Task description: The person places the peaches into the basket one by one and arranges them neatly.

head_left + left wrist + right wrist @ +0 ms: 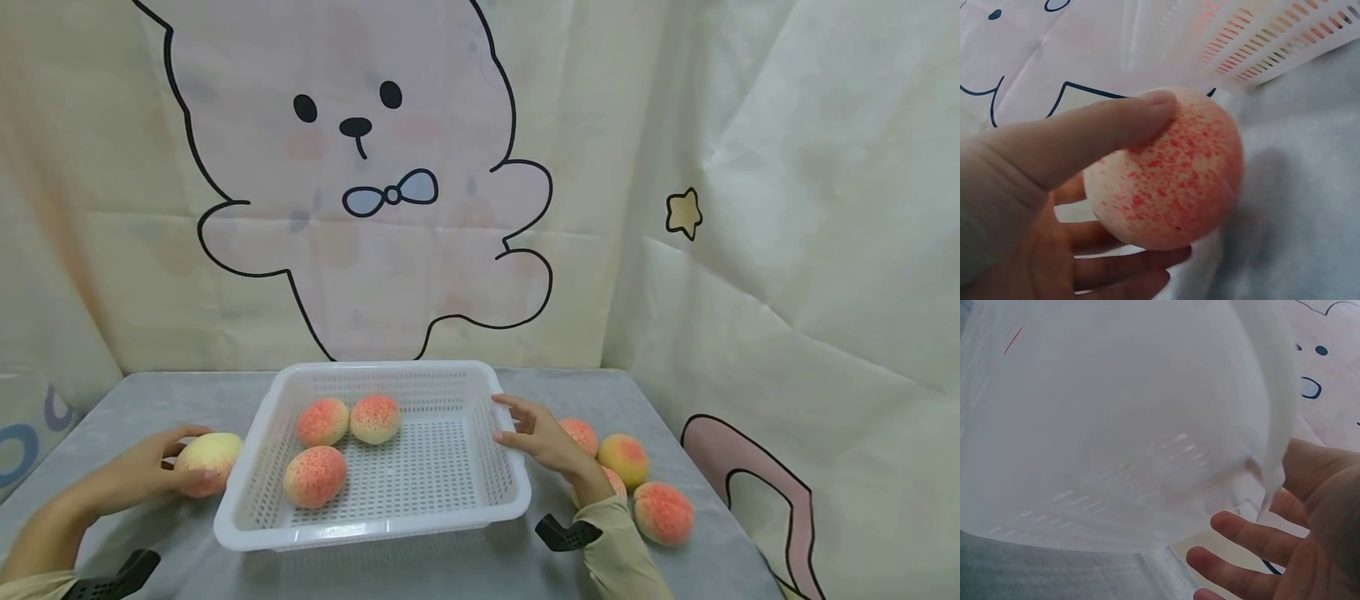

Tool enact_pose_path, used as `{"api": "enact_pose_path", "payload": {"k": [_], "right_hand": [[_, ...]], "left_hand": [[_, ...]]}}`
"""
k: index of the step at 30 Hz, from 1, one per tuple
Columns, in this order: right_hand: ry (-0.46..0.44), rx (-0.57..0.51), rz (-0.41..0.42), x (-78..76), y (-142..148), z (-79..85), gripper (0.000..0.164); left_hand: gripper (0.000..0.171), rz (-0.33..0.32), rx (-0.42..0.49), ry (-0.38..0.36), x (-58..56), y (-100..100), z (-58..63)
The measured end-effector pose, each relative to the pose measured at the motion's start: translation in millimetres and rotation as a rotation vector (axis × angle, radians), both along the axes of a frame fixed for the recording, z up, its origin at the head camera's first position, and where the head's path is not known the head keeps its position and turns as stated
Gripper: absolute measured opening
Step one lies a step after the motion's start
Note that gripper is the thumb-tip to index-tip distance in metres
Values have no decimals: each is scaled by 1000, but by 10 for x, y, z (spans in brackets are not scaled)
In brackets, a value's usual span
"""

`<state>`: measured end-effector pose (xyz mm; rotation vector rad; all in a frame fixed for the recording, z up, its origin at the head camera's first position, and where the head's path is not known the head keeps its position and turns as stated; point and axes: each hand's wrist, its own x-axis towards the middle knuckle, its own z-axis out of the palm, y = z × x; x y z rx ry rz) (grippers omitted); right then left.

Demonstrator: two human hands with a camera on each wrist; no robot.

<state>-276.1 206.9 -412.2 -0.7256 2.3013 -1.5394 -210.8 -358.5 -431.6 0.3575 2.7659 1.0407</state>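
White basket (401, 467) gripped, held peach (210, 458) beside it

The basket looks light, stiff, best taken by its rim (360, 532). Just left of it, the held peach seems light, slightly yielding, best cupped around its middle. Left hand (142, 471): thumb over the peach, fingers curled around it, closed snugly. Right hand (551, 437): rim between thumb and finger, others loosely spread outside.

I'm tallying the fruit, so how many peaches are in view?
8 peaches: three in the white basket, one in the left hand, four on the table by the right forearm, one partly covered. That forearm may hide more.
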Motion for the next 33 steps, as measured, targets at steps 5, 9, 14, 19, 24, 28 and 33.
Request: {"api": "enact_pose_path", "payload": {"k": [5,9,14,19,24,28,33], "right_hand": [[2,-3,17,-25,-21,11,72],[-14,2,0,-14,-14,11,72],[-15,4,-9,-3,0,0,71],[-19,18,-18,4,7,-9,70],[-4,34,-41,11,13,10,71],[6,39,-39,0,10,12,70],[-4,37,-33,-22,-7,9,71]], "left_hand": [[62,61,39,86,29,16,52],[63,103,68,171,39,48,114],[66,146,90,271,62,56,232],[65,136,211,315,103,97,360],[61,126,329,331,80,194,505],[63,111,345,408,72,265,629],[67,71,320,441,97,408,790]]}}
